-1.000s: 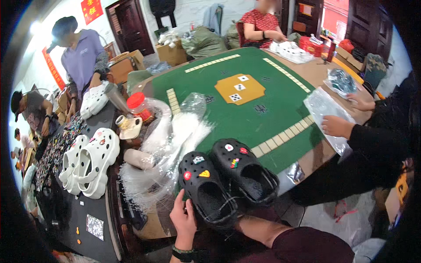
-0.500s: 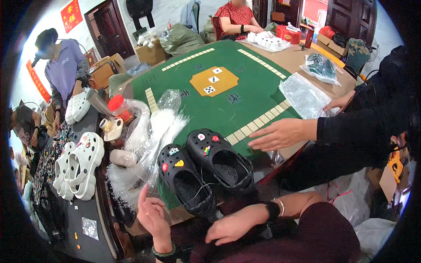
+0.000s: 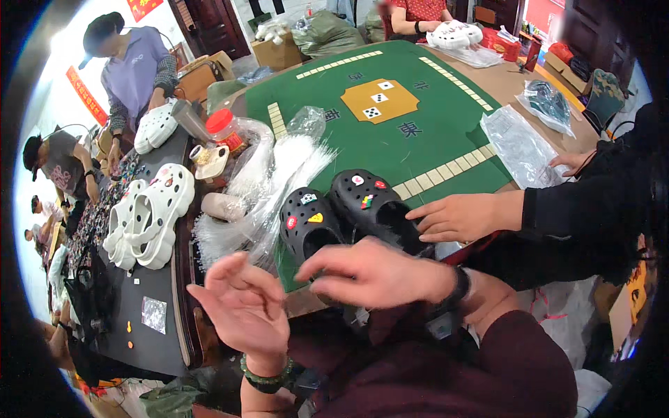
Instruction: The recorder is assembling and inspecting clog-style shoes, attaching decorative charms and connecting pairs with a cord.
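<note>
My left hand [image 3: 244, 303] is raised at the table's near edge, palm turned up and fingers loosely bent, with nothing in it. Beside it my right hand [image 3: 380, 273], a little smeared by motion, reaches leftward with its fingers apart and also holds nothing. Behind my hands a pair of black clogs stands on the green table top: the left clog [image 3: 304, 217] and the right clog [image 3: 362, 191], both with colourful charms on their toes. My right hand and forearm hide their heels. A co-worker's black-sleeved hand [image 3: 467, 217] touches the right clog's rim.
Left of the clogs lie a bundle of clear plastic strands [image 3: 289, 171] and a red-lidded jar [image 3: 226, 129]. White clogs [image 3: 160, 216] stand on a dark side table [image 3: 150, 334] among many small charms. A plastic bag [image 3: 519, 143] lies at right. Other people work around.
The view has shifted, so the scene sits farther right and higher. My right hand has risen from below the clogs across their heels. The co-worker's hand has come to the right clog.
</note>
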The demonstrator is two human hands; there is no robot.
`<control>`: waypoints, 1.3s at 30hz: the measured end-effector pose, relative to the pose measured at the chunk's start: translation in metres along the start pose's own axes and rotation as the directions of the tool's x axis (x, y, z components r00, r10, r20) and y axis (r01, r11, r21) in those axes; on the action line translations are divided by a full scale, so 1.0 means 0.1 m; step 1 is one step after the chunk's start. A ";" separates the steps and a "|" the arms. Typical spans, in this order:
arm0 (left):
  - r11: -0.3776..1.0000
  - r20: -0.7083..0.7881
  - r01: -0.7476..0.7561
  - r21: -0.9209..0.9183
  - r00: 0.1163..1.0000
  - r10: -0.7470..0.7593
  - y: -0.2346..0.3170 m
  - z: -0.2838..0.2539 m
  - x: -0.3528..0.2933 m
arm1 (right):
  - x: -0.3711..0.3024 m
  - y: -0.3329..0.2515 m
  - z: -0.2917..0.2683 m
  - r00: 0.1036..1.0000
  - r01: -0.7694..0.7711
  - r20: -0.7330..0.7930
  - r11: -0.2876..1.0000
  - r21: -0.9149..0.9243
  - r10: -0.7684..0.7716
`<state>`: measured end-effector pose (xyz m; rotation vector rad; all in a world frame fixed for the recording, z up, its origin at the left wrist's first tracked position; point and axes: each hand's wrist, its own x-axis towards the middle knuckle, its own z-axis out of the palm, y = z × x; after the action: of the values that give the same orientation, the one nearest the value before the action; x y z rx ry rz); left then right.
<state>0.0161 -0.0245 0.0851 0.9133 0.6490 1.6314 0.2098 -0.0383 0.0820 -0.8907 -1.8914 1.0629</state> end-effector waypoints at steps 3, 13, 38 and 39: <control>0.999 0.086 0.013 0.031 0.996 -0.016 0.03 -0.08 0.06 | -0.18 -0.05 -0.39 0.987 -0.040 -0.163 0.959 -0.279 -0.006; 0.250 0.616 -0.578 0.777 0.779 -0.113 -0.65 -0.04 -0.05 | -0.46 0.13 -0.48 0.876 -0.477 -0.445 0.474 -0.740 0.186; 0.449 0.811 -0.779 0.437 0.557 0.177 -1.13 0.16 -0.33 | -0.15 0.58 -1.02 0.759 -0.558 0.269 0.805 -0.201 0.593; 0.415 0.794 -0.783 0.463 0.575 0.199 -1.10 0.15 -0.34 | -0.12 0.63 -1.07 0.668 -0.683 0.299 0.721 -0.118 0.682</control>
<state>0.0915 -0.0313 -0.0025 2.4877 0.6022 1.3326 0.3208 0.0147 0.0603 -1.5830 -1.8277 1.7517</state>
